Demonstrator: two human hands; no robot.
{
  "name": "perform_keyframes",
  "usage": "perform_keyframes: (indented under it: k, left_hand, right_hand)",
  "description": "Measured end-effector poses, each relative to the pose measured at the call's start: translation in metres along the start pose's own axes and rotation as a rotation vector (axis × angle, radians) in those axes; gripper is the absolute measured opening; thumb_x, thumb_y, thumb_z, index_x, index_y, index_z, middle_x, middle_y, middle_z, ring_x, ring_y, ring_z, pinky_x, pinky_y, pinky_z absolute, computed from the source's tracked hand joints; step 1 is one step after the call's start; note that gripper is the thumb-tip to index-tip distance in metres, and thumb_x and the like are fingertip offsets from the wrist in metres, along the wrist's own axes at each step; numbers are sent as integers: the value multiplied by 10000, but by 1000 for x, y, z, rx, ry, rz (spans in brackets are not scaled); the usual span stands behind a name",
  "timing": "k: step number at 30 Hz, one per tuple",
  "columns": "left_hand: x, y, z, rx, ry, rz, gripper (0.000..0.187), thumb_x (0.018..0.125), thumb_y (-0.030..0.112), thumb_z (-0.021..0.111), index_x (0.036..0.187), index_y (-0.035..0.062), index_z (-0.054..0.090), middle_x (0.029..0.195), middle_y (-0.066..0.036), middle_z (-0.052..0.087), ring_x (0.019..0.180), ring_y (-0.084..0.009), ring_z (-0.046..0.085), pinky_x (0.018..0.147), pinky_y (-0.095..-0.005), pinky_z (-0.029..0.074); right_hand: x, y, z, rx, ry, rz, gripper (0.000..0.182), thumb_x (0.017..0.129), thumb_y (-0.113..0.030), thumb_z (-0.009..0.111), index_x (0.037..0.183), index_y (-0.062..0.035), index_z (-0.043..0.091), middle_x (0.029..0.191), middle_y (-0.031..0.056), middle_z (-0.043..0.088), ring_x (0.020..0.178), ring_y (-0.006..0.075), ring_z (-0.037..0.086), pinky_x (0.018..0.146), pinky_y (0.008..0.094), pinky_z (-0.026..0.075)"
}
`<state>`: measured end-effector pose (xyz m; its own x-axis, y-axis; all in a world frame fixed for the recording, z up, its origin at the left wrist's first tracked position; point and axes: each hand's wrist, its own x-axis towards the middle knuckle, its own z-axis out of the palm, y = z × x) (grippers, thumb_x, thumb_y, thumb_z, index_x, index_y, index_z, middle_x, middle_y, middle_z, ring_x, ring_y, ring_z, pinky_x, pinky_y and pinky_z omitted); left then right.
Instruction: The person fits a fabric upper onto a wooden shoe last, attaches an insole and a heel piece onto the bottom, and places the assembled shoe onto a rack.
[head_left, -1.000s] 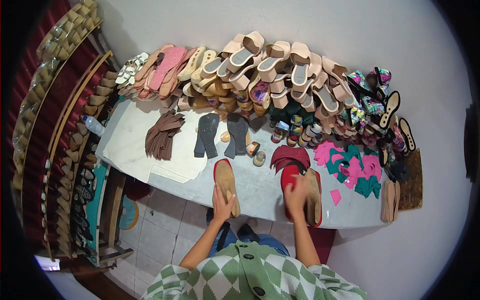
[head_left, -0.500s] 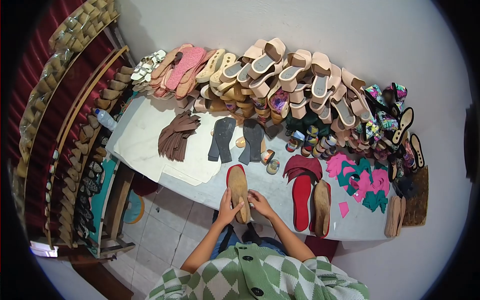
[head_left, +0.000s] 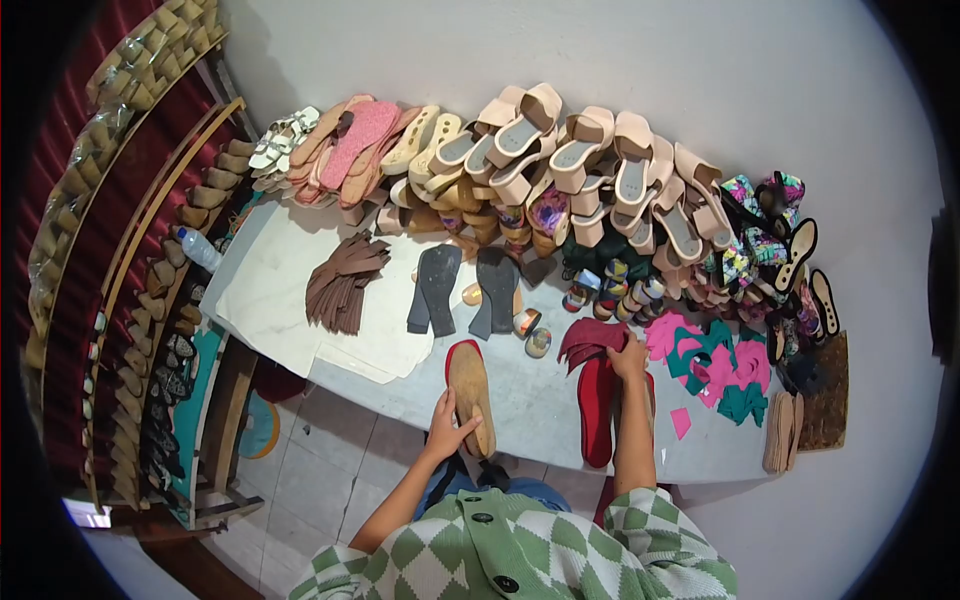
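My left hand [head_left: 446, 430] is wrapped round a wooden shoe last [head_left: 472, 395] at the table's front edge; a red sole piece [head_left: 462, 350] shows along the last's toe and side. My right hand [head_left: 629, 358] reaches across to the right and pinches the edge of a stack of maroon upper pieces [head_left: 590, 342]. Below that stack lies a long red sole piece [head_left: 596, 415]. A second last beside it is mostly hidden under my right forearm.
Brown strips [head_left: 345, 280], dark grey soles [head_left: 435, 290] and pink and teal scraps [head_left: 715, 360] lie on the table [head_left: 520, 400]. Finished sandals [head_left: 590, 150] are heaped along the wall. A rack of lasts [head_left: 150, 300] stands left, near a water bottle [head_left: 200, 248].
My right hand has left the last and moved right to the maroon stack. My left hand keeps hold of the last. The view has shifted slightly.
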<state>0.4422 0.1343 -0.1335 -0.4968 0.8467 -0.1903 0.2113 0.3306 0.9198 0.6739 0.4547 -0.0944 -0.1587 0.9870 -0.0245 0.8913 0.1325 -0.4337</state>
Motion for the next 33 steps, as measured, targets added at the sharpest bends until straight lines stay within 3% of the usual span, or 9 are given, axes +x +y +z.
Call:
perform_keyframes:
  k: [6,9,15,19,22,24,27,31,33]
  left_hand:
    - [-2,1,-5,40,12,-12,938,738,410,720,1392,-45,223,1348,-232,315,1249,-333,352,1006,-377,344]
    - [2,14,-15,15,9,-47,915,732,398,731,1388,-22,251,1299,-206,361,1207,-315,394,977,-372,371]
    - [21,4,-25,-249,97,-102,688,849,353,613,1381,65,287,1364,-139,344,1243,-258,383,987,-396,351]
    - [37,24,-44,-725,-28,-132,574,934,418,444,1383,95,289,1369,-130,383,1234,-225,397,990,-379,348]
    - [43,30,-57,-1155,-136,-202,535,932,342,499,1348,49,334,1335,-135,420,1200,-196,437,973,-324,368]
    - [47,21,-58,-1009,-74,-198,497,915,276,544,1303,12,378,1285,-126,474,1157,-180,477,959,-303,384]
    - [50,4,-59,-903,-1,-238,440,880,181,604,1223,-41,440,1193,-117,548,1080,-165,535,929,-272,412]
    - [51,-23,-55,-783,118,-354,409,854,139,635,1168,-69,476,1106,-129,601,994,-165,585,877,-262,450]
    - [52,-32,-51,-736,154,-364,406,849,141,641,1150,-80,483,1085,-143,609,968,-167,595,859,-263,460]
  right_hand:
    - [11,21,1,290,-150,-18,758,616,-155,808,1244,48,437,1047,179,611,977,261,596,857,338,469]
    - [5,-3,-17,816,-473,329,809,663,-76,772,1325,50,323,1004,153,608,931,236,593,819,320,478]
    - [-46,-74,-29,1045,-476,-1,806,678,-54,767,1334,40,307,1082,100,576,983,164,562,818,303,465]
    - [-62,-106,4,1117,-927,-145,819,698,-94,766,1354,16,288,1233,132,489,1096,198,511,927,305,418]
    - [-86,-135,19,1103,-1058,-54,752,703,-121,771,1313,-1,349,1075,93,574,853,125,564,690,228,453]
    - [-93,-140,32,1033,-1209,2,725,703,-143,776,1292,-4,375,981,64,608,708,84,554,554,195,420]
    - [-106,-138,56,904,-1090,104,675,717,-184,770,1261,-16,406,862,20,621,567,42,475,445,184,315]
    - [-108,-129,84,1241,-1040,394,553,742,-141,741,1207,-13,471,875,53,637,712,91,589,606,205,466]
    - [-106,-116,105,1199,-920,230,501,768,-109,715,1194,5,478,906,83,643,747,113,606,660,222,483]
